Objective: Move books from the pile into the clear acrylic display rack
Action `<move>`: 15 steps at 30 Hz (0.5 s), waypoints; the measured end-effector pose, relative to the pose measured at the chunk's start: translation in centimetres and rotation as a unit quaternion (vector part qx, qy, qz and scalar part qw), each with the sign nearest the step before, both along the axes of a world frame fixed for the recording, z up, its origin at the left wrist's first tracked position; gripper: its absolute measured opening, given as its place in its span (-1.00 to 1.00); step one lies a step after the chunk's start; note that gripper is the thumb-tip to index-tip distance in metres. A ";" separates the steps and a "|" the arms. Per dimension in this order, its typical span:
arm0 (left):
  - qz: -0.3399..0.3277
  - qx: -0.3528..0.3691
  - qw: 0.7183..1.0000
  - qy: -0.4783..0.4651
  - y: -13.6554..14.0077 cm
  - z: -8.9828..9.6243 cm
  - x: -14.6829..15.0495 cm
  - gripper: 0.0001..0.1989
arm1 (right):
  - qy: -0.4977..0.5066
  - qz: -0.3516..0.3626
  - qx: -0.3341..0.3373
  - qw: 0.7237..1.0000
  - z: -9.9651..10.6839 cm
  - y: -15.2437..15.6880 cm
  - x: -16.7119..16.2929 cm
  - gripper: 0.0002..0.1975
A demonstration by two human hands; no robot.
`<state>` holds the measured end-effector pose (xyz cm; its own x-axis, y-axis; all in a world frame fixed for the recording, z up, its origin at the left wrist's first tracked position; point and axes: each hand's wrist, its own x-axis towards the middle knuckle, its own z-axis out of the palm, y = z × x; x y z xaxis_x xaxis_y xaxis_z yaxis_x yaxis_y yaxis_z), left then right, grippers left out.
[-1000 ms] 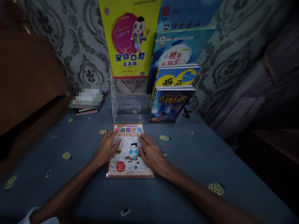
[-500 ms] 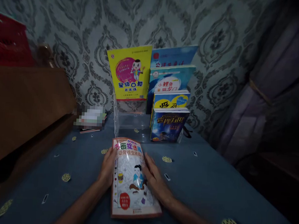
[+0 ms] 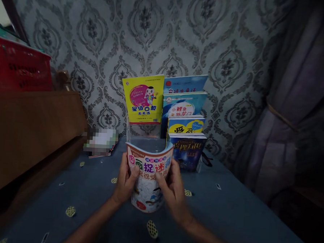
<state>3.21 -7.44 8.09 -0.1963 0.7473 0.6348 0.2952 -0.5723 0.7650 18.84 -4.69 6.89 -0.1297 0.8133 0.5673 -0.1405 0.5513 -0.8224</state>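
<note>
Between both hands I hold a picture book (image 3: 149, 189) with a white and reddish cover and colourful lettering; it is raised upright and bowed. My left hand (image 3: 126, 179) grips its left edge, thumb on the cover. My right hand (image 3: 172, 187) grips the right edge the same way. Behind it stands a clear stepped book rack (image 3: 147, 144). On the rack's left is a yellow workbook (image 3: 143, 98). A blue book (image 3: 185, 83), a teal book (image 3: 184, 104), a blue-and-yellow book (image 3: 186, 125) and dark blue books (image 3: 187, 152) stand in tiers on the right.
A small pile of papers or books (image 3: 102, 142), partly blurred out, lies left of the rack. At far left a red basket (image 3: 21, 65) sits on a brown wooden surface (image 3: 37, 126). A tied curtain (image 3: 275, 142) hangs at right. The blue patterned cloth (image 3: 93, 190) lies beneath.
The picture book was lying tilted back with its whole cover showing; now it is lifted, turned more upright and bent. Both hands have gripped it higher. The view has tipped upward.
</note>
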 end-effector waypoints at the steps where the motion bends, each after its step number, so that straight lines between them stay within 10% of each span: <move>1: 0.007 -0.010 1.000 0.014 0.2 -1.1 -0.3 -0.48 | -0.006 -0.019 0.005 1.000 -1.0 0.3 0.0 -0.35; 8: 0.045 -0.086 0.995 0.038 0.6 -9.7 -1.4 -0.23 | -0.064 -0.065 -0.039 0.995 -7.6 0.9 0.6 -0.36; 15: 0.068 -0.127 0.988 0.057 0.4 -12.1 -2.8 -0.05 | -0.098 -0.092 -0.006 0.991 -9.1 1.2 1.0 -0.38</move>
<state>0.45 -7.07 -3.98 -0.2439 0.8574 0.4532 0.4486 -0.3146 0.8365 19.82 -3.47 -2.17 -0.0852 0.8404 0.5353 0.1236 0.5420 -0.8312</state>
